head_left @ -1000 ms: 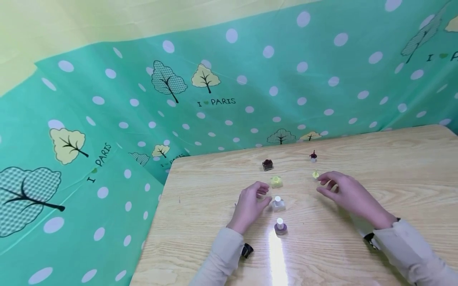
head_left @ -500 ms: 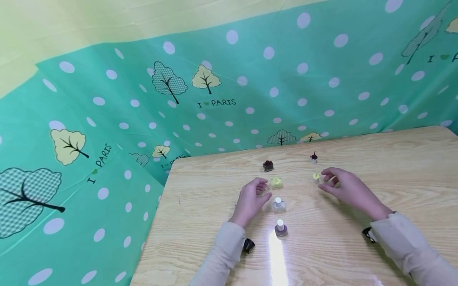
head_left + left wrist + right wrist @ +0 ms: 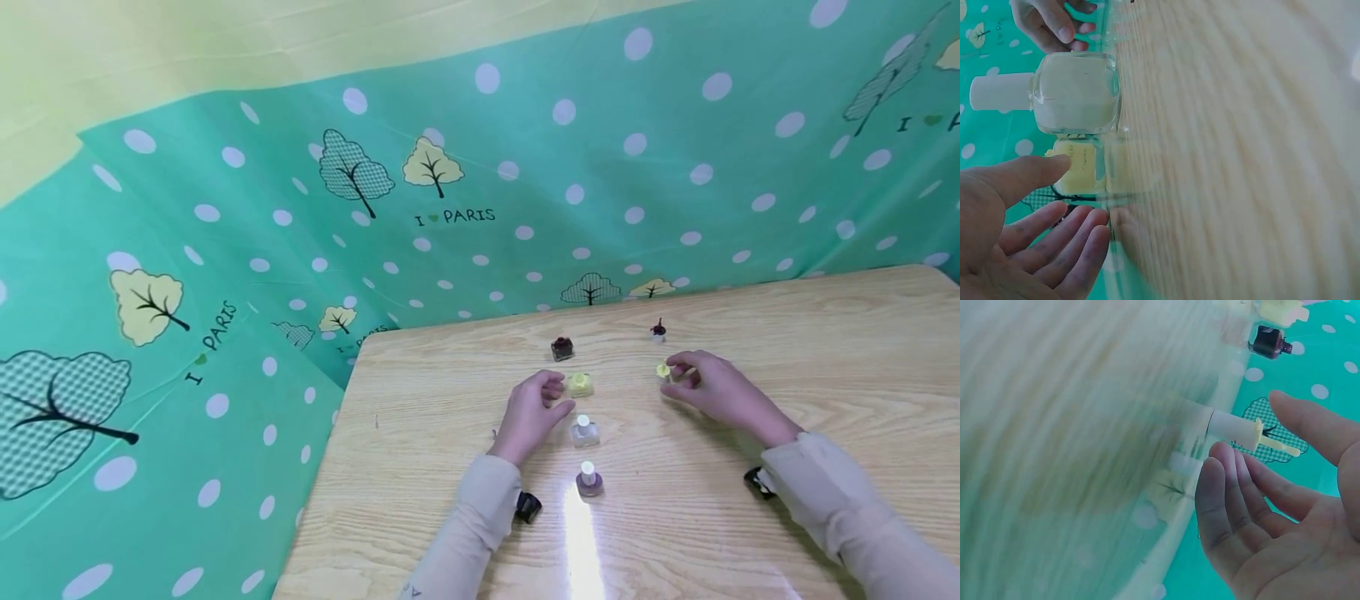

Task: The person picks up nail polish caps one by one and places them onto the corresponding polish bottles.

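Note:
An uncapped nail polish bottle with pale yellow polish [image 3: 581, 384] stands just right of my left hand [image 3: 529, 417]. My left thumb and fingers are spread apart and hold nothing; in the left wrist view the thumb [image 3: 1029, 175] overlaps the yellow bottle. To the right, the white brush cap [image 3: 1232, 429] stands upside down on the table, its yellow-coated brush pointing up. Around it my right hand [image 3: 716, 387] has thumb and fingers parted, with a gap on the thumb side. The fingertips come close to the cap; contact cannot be told.
A capped clear-white bottle [image 3: 585, 432] and a capped purple one [image 3: 589, 481] stand nearer. Behind are an uncapped dark red bottle [image 3: 562, 348] and its upturned brush cap [image 3: 657, 332]. Something thin pokes out behind my left wrist. A dotted curtain [image 3: 525, 183] borders the table.
My right hand drew back slightly from the yellow brush cap, then came in again with its fingers on either side. The left hand shifted slightly toward the yellow bottle.

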The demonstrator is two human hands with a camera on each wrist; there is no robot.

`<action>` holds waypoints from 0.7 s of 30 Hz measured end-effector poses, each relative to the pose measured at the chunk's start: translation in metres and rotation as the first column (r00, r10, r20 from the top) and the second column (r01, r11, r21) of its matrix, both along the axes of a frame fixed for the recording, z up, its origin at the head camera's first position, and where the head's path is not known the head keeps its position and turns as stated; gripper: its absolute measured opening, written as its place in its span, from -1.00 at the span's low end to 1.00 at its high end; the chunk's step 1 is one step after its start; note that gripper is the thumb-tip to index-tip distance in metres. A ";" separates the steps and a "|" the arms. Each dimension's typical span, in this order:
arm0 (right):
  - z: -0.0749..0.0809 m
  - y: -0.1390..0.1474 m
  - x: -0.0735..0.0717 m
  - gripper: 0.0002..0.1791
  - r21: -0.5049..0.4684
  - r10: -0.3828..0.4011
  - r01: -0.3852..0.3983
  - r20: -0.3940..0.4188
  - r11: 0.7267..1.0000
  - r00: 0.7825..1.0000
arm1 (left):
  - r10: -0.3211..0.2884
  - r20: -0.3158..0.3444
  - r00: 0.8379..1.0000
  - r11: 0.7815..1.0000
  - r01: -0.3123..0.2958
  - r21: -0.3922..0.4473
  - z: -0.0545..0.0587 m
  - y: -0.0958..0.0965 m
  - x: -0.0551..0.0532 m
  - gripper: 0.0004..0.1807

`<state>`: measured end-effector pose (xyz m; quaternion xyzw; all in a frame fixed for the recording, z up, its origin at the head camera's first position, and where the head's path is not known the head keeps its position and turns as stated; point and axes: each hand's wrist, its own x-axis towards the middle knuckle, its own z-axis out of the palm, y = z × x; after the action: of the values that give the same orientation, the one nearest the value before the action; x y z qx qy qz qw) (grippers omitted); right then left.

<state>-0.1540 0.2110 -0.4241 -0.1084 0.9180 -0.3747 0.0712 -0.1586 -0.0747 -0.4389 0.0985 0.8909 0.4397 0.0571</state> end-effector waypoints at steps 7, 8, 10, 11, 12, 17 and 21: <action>-0.002 0.001 -0.005 -0.45 -0.028 0.009 -0.008 0.049 1.000 0.999 | -0.004 0.033 0.999 1.000 0.003 0.030 -0.001 0.005 -0.004 -0.57; -0.003 0.001 -0.006 -0.47 -0.030 0.012 -0.010 0.050 0.999 0.999 | -0.006 0.033 0.999 1.000 0.005 0.031 -0.001 0.006 -0.004 -0.57; -0.005 0.001 -0.007 -0.50 -0.030 0.017 -0.016 0.049 0.999 0.999 | -0.009 0.033 0.999 1.000 0.008 0.030 -0.001 0.006 -0.005 -0.57; -0.005 0.001 -0.008 -0.51 -0.028 0.021 -0.019 0.047 0.999 0.999 | -0.010 0.034 0.999 0.999 0.009 0.031 -0.001 0.007 -0.006 -0.58; -0.006 0.001 -0.009 -0.53 -0.026 0.023 -0.021 0.047 0.999 0.999 | -0.010 0.036 0.999 0.999 0.009 0.031 -0.001 0.007 -0.006 -0.58; -0.007 -0.001 -0.012 -0.57 -0.016 0.024 -0.023 0.059 1.000 0.998 | -0.008 0.036 0.999 1.000 0.006 0.031 -0.002 0.010 -0.009 -0.56; -0.006 -0.002 -0.012 -0.60 -0.015 0.028 -0.027 0.061 1.000 0.998 | -0.003 0.020 1.000 1.000 0.003 0.022 -0.003 0.011 -0.011 -0.56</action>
<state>-0.1661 0.2095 -0.4302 -0.1101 0.9112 -0.3834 0.1036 -0.1698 -0.0642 -0.4423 0.0960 0.8853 0.4503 0.0657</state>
